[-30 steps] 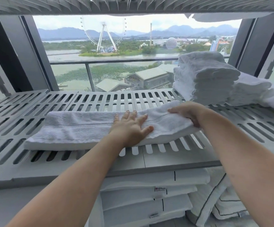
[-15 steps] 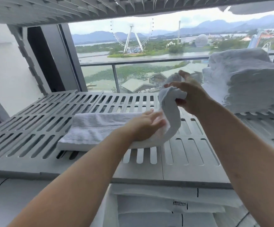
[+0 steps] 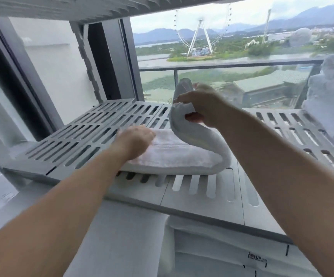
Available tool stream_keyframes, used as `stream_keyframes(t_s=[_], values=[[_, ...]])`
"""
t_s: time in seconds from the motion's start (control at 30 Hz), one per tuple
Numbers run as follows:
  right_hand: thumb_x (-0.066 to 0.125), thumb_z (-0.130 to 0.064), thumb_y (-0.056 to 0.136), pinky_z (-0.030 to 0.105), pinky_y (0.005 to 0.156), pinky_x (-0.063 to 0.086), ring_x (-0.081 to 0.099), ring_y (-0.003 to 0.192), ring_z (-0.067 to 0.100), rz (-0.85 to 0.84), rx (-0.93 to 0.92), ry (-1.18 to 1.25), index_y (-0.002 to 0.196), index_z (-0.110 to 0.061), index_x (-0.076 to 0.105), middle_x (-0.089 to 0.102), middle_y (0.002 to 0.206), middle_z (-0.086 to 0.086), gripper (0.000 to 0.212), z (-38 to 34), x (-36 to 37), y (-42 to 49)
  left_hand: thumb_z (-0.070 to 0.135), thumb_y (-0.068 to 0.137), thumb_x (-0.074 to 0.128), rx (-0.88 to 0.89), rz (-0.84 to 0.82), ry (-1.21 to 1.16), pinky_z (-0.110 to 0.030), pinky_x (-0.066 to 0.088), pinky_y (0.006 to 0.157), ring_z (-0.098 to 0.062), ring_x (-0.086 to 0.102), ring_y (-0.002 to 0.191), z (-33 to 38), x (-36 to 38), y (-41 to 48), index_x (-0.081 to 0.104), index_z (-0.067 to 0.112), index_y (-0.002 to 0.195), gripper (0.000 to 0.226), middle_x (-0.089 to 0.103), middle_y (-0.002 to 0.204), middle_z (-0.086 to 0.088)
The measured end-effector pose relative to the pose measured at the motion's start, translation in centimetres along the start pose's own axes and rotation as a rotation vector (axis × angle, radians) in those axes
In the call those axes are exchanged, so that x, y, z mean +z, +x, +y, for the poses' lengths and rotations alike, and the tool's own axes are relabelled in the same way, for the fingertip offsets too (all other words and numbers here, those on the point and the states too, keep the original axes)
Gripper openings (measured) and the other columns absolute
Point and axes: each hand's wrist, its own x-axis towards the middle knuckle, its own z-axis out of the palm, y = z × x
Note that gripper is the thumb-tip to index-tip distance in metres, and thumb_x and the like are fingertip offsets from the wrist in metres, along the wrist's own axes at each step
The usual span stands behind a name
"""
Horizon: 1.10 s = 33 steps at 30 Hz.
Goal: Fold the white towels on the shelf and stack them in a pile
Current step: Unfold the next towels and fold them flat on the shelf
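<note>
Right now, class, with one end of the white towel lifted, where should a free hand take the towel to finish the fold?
Probably the raised end, pinched from above on the right, as the right hand does: it stands free of the shelf, while the left hand flattens the rest.

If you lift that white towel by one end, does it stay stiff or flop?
Probably floppy: the towel bends in a soft curve where the right hand lifts its end. It likely won't slide much, since the left hand presses it against the slotted shelf.

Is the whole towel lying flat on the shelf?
No, the right hand lifts one end of the white towel up off the slatted shelf, curling it over.
</note>
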Motion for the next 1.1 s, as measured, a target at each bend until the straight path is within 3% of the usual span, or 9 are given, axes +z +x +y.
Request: stream_keyframes(t_s=[0.07, 0.2, 0.33, 0.43, 0.5, 0.57, 0.73, 0.93, 1.1], values=[[0.072, -0.012, 0.078, 0.040, 0.067, 0.049, 0.058, 0.075, 0.026, 0.009, 0.044, -0.096, 0.079, -0.012, 0.058, 0.050, 0.076, 0.010, 0.015, -0.2, 2.0, 0.5, 0.041, 0.109, 0.027, -0.124, -0.025, -0.379, -0.042, 0.032, 0.109, -0.024, 0.048, 0.128, -2.6, -0.4, -0.9, 0.067, 0.015, 0.123, 0.050, 0.054, 0.139, -0.009], [0.070, -0.016, 0.077, 0.029, 0.058, 0.046, 0.057, 0.070, 0.020, 0.065, 0.120, -0.264, 0.074, -0.014, 0.060, 0.052, 0.071, 0.004, 0.011, -0.5, 6.8, 1.3, 0.075, 0.088, 0.026, -0.301, -0.048, -1.059, -0.042, 0.027, 0.117, -0.024, 0.042, 0.138, -4.6, 0.1, -1.3, 0.065, 0.025, 0.128, 0.075, 0.041, 0.155, -0.007], [0.066, -0.005, 0.080, 0.017, 0.040, 0.042, 0.054, 0.042, 0.015, 0.075, 0.229, -0.347, 0.068, -0.011, 0.056, 0.049, 0.061, 0.003, 0.017, 0.5, 11.4, 1.6, 0.077, 0.085, 0.031, -0.246, -0.077, -1.432, -0.033, 0.049, 0.101, -0.016, 0.063, 0.120, -5.7, 0.3, -1.6, 0.036, 0.008, 0.151, 0.096, 0.060, 0.138, -0.010], [0.069, -0.003, 0.080, 0.027, 0.040, 0.052, 0.059, 0.038, 0.019, 0.099, 0.231, -0.402, 0.070, -0.004, 0.059, 0.056, 0.057, 0.009, 0.014, 1.8, 14.2, 1.4, 0.076, 0.093, 0.018, -0.189, -0.062, -1.447, -0.020, 0.034, 0.104, -0.010, 0.044, 0.140, -6.2, 0.5, -2.0, 0.018, 0.007, 0.158, 0.094, 0.048, 0.153, -0.006], [0.070, -0.020, 0.087, 0.029, 0.044, 0.053, 0.064, 0.043, 0.024, 0.131, 0.200, -0.400, 0.076, 0.000, 0.064, 0.064, 0.053, 0.012, 0.024, 2.4, 15.3, 1.3, 0.076, 0.094, 0.013, -0.179, -0.067, -1.456, -0.035, 0.014, 0.117, -0.018, 0.015, 0.153, -6.4, 0.4, -1.8, 0.012, 0.012, 0.160, 0.092, 0.015, 0.167, -0.008], [0.054, -0.045, 0.096, 0.032, 0.048, 0.054, 0.066, 0.046, 0.025, 0.193, 0.134, -0.443, 0.077, 0.000, 0.068, 0.067, 0.052, 0.011, 0.050, 2.8, 15.6, 1.1, 0.072, 0.098, 0.013, -0.167, -0.084, -1.506, -0.043, 0.005, 0.120, -0.020, 0.012, 0.154, -6.8, 0.0, -1.5, 0.012, 0.015, 0.161, 0.085, 0.012, 0.167, -0.009], [0.040, -0.046, 0.101, 0.033, 0.066, 0.056, 0.063, 0.074, 0.017, 0.312, -0.303, -0.971, 0.066, -0.015, 0.068, 0.070, 0.087, 0.000, 0.055, 6.1, 16.2, -2.5, 0.047, 0.106, 0.034, -0.188, -0.048, -1.376, -0.034, 0.034, 0.106, -0.027, 0.043, 0.136, -7.7, -1.6, -0.6, 0.028, 0.009, 0.155, 0.062, 0.040, 0.152, -0.016], [0.040, -0.043, 0.100, 0.037, 0.083, 0.045, 0.052, 0.100, 0.019, 0.270, -0.584, -1.227, 0.111, -0.038, 0.072, 0.062, 0.105, -0.006, 0.034, 9.1, 16.8, -4.6, 0.023, 0.100, 0.050, 0.041, 0.116, -0.897, -0.040, 0.042, 0.110, -0.024, 0.053, 0.129, -7.5, -3.6, 2.7, 0.048, 0.019, 0.145, 0.046, 0.053, 0.146, -0.009], [0.050, -0.034, 0.094, 0.036, 0.077, 0.049, 0.054, 0.087, 0.019, 0.372, -0.675, -1.100, 0.080, -0.019, 0.075, 0.067, 0.082, -0.005, 0.032, 9.4, 16.9, -4.7, 0.024, 0.097, 0.056, 0.179, 0.090, -0.538, -0.016, 0.043, 0.065, -0.009, 0.062, 0.082, -6.2, -2.5, 4.9, 0.073, 0.029, 0.098, 0.017, 0.067, 0.086, 0.015]])
